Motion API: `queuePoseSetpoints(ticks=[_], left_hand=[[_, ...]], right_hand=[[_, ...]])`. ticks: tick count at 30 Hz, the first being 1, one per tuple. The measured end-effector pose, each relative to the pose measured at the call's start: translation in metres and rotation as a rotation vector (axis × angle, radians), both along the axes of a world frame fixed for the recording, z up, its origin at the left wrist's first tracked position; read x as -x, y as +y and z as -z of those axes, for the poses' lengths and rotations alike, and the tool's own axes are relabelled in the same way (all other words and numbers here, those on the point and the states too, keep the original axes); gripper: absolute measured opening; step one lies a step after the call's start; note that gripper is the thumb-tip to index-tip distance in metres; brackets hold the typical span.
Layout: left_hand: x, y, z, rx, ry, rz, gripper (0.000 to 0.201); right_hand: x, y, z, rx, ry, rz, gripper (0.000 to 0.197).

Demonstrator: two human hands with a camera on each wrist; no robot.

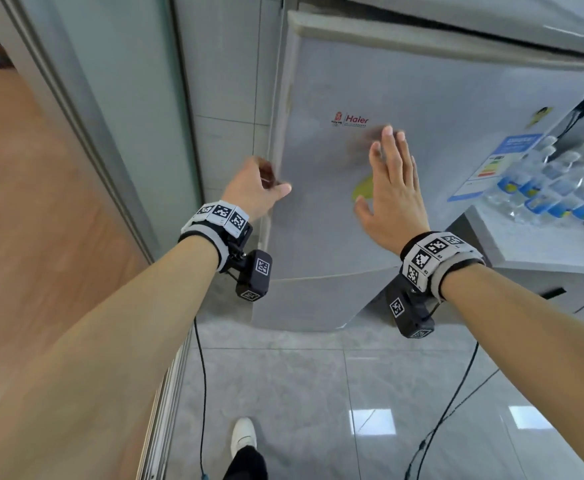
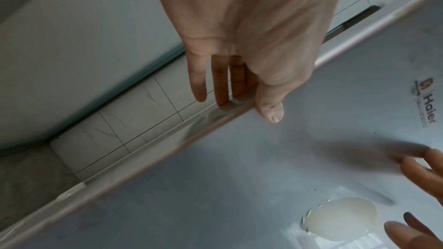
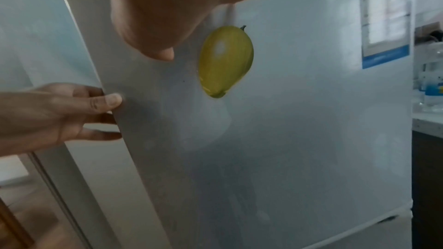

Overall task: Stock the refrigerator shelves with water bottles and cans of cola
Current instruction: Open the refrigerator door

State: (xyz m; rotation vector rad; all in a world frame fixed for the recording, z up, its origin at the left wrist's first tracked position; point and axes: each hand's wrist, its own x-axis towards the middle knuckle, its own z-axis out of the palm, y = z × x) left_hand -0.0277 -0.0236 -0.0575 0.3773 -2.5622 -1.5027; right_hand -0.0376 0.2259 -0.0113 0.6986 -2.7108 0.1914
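Left hand (image 1: 254, 188) hooked round the refrigerator door (image 1: 439, 174) edge, thumb in front, likely for pulling. Right hand (image 1: 392, 192) flat, fingers straight, at the door face, probably steadying.

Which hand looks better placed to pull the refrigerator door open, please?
Left, probably. The left hand already grips the free edge of the refrigerator door, thumb on the front and fingers wrapped behind it. The right hand is open and flat at the door's face, gripping nothing.
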Motion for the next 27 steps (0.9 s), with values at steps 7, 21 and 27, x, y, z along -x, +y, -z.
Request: queuePoseSetpoints(ticks=[7,21,27], left_hand=[[-0.075,0.047,-0.006,0.055,0.020,-0.059,0.046],[-0.221,0.186,-0.005,0.322,-0.012,0.061,0.031],[-0.261,0.247,-0.009,0.176,-0.069,0.372,0.023]], right_hand=[[-0.053,0.041,-0.005,0.115,-0.043,-0.073,0.069],[-0.202,0.153,-0.010,0.423,-0.258,-0.146,0.045],[-0.241,0.204,-0.005,0.645,-0.275,-0.038,0.040]])
